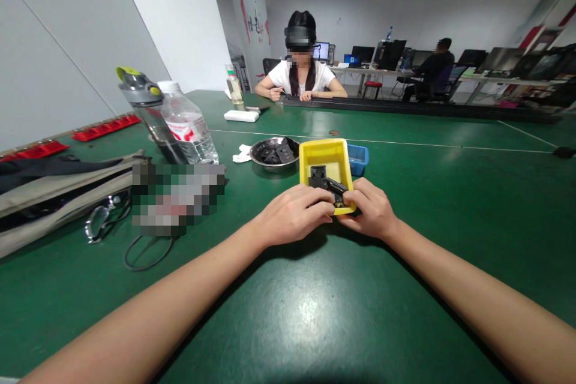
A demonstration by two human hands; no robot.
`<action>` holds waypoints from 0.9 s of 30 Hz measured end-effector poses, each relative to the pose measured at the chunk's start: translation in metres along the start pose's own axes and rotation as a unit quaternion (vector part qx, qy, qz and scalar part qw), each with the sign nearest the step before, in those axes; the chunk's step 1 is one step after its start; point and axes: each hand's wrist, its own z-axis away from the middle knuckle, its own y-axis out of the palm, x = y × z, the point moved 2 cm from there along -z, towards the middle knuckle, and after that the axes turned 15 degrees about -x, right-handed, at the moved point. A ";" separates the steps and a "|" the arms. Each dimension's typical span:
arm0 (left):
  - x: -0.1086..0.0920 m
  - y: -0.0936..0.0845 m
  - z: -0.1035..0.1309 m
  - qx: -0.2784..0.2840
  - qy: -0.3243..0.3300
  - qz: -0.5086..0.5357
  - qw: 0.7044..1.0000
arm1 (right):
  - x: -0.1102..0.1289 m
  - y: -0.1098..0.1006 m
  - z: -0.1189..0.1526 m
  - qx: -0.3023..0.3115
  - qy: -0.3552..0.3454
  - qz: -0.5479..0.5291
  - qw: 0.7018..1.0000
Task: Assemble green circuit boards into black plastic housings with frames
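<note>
A yellow plastic bin is tilted towards me, with several black parts inside it. My left hand is closed at its near left edge, fingers curled over the rim and partly hiding the contents. At the near right corner, my right hand grips the bin's wall, with the thumb over the rim beside the black parts. Just left of the bin stands a round metal bowl holding black plastic pieces. A small blue bin sits behind the right hand.
On the green table stand a grey drink bottle and a large water bottle. Glasses and a bag lie left. Across the table, a person sits behind long black strips.
</note>
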 end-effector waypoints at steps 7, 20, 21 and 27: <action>0.004 -0.005 0.008 -0.095 -0.013 0.014 0.995 | -0.014 -0.001 0.009 -0.053 0.211 0.000 0.976; 0.007 -0.001 0.013 -0.097 -0.096 0.039 0.990 | -0.070 -0.037 0.014 -0.106 0.359 0.165 0.913; 0.008 0.000 0.014 -0.099 -0.107 0.037 0.989 | -0.078 -0.040 0.016 -0.103 0.376 0.185 0.902; 0.008 0.003 0.017 -0.083 -0.120 0.000 0.989 | -0.121 -0.066 0.035 -0.059 0.469 0.293 0.831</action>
